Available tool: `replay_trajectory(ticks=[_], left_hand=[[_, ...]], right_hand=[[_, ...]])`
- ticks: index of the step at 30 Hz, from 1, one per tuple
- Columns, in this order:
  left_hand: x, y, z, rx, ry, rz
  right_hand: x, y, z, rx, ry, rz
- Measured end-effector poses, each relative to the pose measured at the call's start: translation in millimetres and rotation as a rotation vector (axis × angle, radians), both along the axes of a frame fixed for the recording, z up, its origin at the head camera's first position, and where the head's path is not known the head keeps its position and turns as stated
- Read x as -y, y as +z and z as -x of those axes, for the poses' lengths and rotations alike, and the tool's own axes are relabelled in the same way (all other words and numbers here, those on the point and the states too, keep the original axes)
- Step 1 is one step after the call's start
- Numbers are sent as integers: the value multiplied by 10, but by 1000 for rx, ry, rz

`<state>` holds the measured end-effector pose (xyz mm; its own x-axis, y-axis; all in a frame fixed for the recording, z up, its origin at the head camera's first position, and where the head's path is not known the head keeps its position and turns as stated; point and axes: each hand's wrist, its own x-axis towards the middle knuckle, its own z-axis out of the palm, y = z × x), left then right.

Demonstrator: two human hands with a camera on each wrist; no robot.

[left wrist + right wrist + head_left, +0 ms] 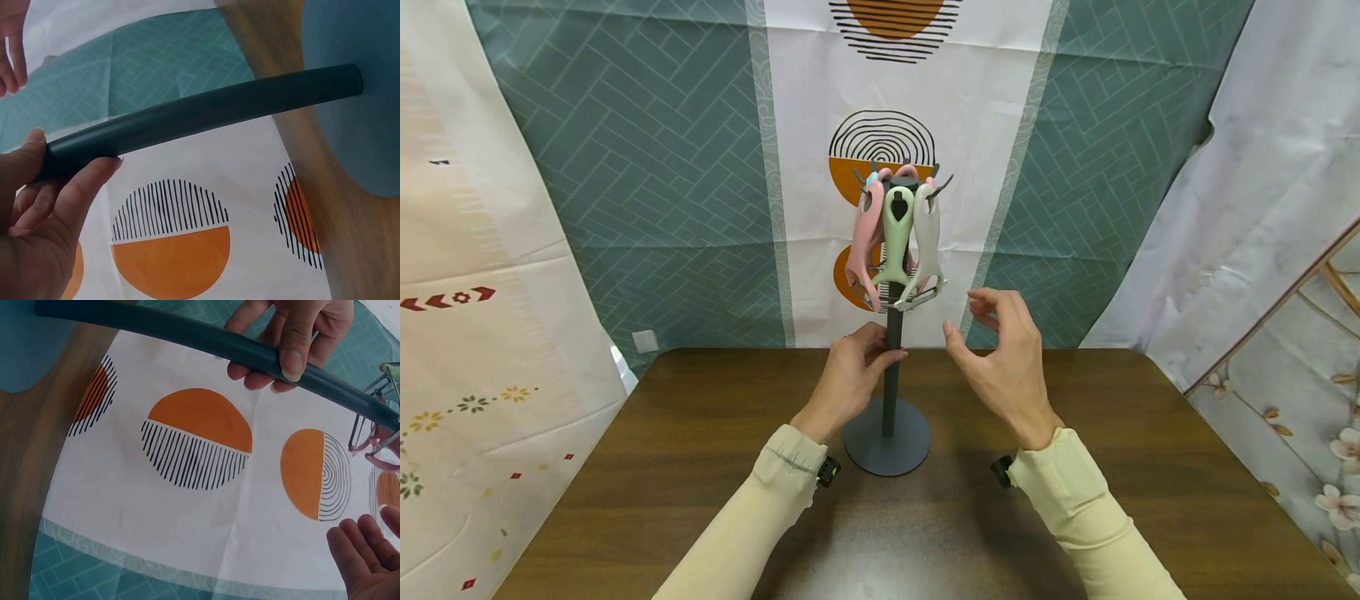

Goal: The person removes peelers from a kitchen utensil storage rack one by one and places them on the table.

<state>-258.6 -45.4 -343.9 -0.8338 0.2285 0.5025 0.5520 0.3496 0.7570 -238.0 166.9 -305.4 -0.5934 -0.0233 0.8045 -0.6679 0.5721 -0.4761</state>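
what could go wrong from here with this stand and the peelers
The peelers hang on hooks at the top, so a jolt might knock one off. If the left grip pushes the pole sideways, their raised weight could tip the round base. The empty right grip, near the white peeler, might brush it.

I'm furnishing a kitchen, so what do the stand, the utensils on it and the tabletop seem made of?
Stand: perhaps painted metal or hard plastic; even, dark, mostly matte surface.
Utensils: probably plastic handles, given the smooth pastel colouring; their thin grey crosspieces look metallic.
Tabletop: wood or wood-look laminate, from its streaky brown grain and soft sheen.
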Motion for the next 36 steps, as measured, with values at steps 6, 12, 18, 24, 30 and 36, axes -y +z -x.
replay_trajectory(ticks=[6, 12, 18, 24, 30, 36], left_hand=[[-5, 13, -9, -12, 21, 13], [-11, 11, -15, -21, 44, 8], [-14, 8, -25, -35, 71, 31], [-4, 51, -62, -32, 88, 66], [-34, 104, -88, -32, 112, 48], [-55, 118, -100, -15, 149, 64]], right_hand=[[36, 34, 5, -14, -7, 15], [57, 49, -4, -7, -11, 22], [75, 53, -14, -14, -12, 6], [101, 58, -7, -31, -11, -6], [126, 69, 0, -32, 6, 8], [168, 84, 2, -35, 5, 23]])
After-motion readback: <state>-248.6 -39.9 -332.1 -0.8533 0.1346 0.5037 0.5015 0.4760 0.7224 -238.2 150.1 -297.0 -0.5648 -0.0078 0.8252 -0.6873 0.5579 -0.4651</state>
